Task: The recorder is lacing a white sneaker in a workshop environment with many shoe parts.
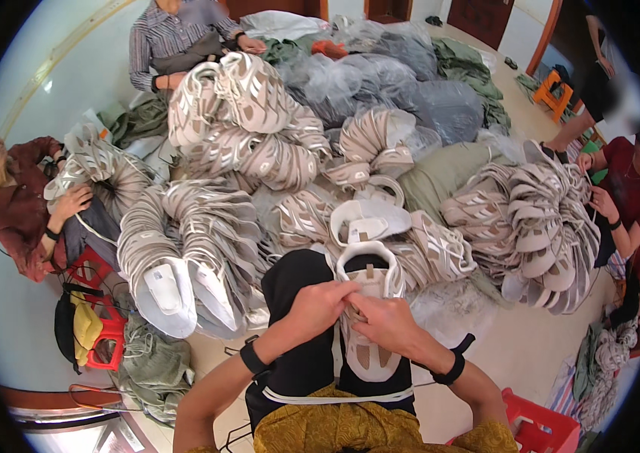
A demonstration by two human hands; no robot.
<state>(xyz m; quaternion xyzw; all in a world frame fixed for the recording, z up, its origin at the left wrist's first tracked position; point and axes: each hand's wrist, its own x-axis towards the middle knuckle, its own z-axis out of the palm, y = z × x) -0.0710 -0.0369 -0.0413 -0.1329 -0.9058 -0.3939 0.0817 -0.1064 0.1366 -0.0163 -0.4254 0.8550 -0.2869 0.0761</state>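
Note:
A beige and white sneaker upper [371,368] lies across my black-clad lap, its toe toward me and its padded collar facing away. My left hand [325,306] comes from the left, fingers closed over the upper's lacing area. My right hand [386,323] meets it there, thumb and fingers pinched together and touching the left fingertips. Whatever is between the fingertips is too small to make out. Just beyond the collar, another sneaker upper [369,221] rests on the pile. A white cord [335,398] runs across my waist over a mustard-coloured garment.
Stacked rows of uppers [207,219] stand to my left, with more heaps [248,113] ahead and at the right [539,219]. Bulging plastic bags [380,83] fill the back. Several people sit or stand around. A red stool [107,340] and a red crate [535,424] flank me.

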